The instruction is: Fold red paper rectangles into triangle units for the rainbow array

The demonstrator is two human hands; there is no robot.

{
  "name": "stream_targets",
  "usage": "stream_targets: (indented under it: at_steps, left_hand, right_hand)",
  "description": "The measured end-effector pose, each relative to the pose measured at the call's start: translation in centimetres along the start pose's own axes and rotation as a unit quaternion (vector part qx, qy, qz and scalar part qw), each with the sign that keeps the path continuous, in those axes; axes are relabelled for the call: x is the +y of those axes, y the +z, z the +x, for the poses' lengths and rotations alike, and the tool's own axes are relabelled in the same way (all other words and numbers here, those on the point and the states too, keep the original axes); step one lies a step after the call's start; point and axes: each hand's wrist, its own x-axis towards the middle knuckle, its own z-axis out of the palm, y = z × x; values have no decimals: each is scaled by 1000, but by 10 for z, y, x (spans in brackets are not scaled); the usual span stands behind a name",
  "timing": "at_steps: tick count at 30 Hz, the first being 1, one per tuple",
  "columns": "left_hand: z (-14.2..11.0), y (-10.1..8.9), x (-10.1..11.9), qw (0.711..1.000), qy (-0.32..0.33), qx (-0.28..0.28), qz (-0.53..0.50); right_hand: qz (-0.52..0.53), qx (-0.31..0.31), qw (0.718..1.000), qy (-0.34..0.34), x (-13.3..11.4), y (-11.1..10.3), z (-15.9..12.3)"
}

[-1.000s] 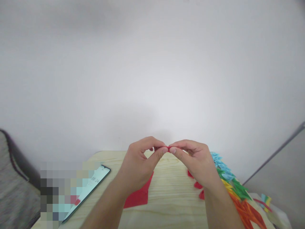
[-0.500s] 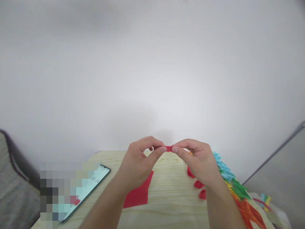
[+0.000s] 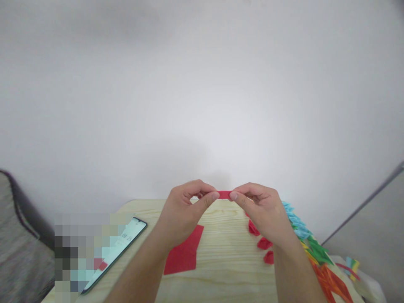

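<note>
A person holds a small strip of red paper (image 3: 224, 195) stretched level between both hands, raised in front of a pale wall (image 3: 202, 105) near the far edge of a wood-grained table (image 3: 230, 273). The left hand (image 3: 184, 214) has its thumb and forefinger clamped on the strip's left end; the right hand (image 3: 263, 214) pinches the right end the same way, leaving a short red length showing between the fingertips. Flat red paper (image 3: 183, 256) lies on the table, partly hidden by the left forearm. Small folded red pieces (image 3: 264, 243) sit in a row just beside the right forearm. Beyond that arm, blue (image 3: 298, 225), green (image 3: 318, 251) and orange folded pieces (image 3: 331, 280) line the table's right side. A phone (image 3: 123, 248) lies slanted on the left, its screen lit.
</note>
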Motion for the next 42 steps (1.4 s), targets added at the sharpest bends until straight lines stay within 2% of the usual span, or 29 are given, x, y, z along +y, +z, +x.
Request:
stream_targets:
  at_steps: [4,13,17,21,27,30,33,38,42]
  left_hand:
    - [-1,1,-5,999,-8,21,-29]
    - [-1,1,-3,1000,12,18,-23]
    - [-2,1,-1,999,25,36,19]
    - [-3,4,3,993,46,74,83]
    - [-4,8,6,974,88,120,171]
    - [-4,9,4,968,91,136,189]
    - [-4,10,3,965,84,151,195]
    - [-5,12,3,970,74,138,187]
    - [-5,13,2,970,74,132,190]
  right_hand:
    - [44,9,999,23,4,-1,3]
    - [118,-46,989,71,9,4,9]
    - [139,-71,983,97,9,7,10]
    - [111,-82,985,107,10,12,9]
    - [28,-57,995,80,10,17,8]
    - [-21,-13,999,44,7,18,6]
    - [-22,28,999,5,2,19,3]
    - [-24,27,998,-57,-4,28,-1]
    - [-68,23,993,-97,-3,32,-1]
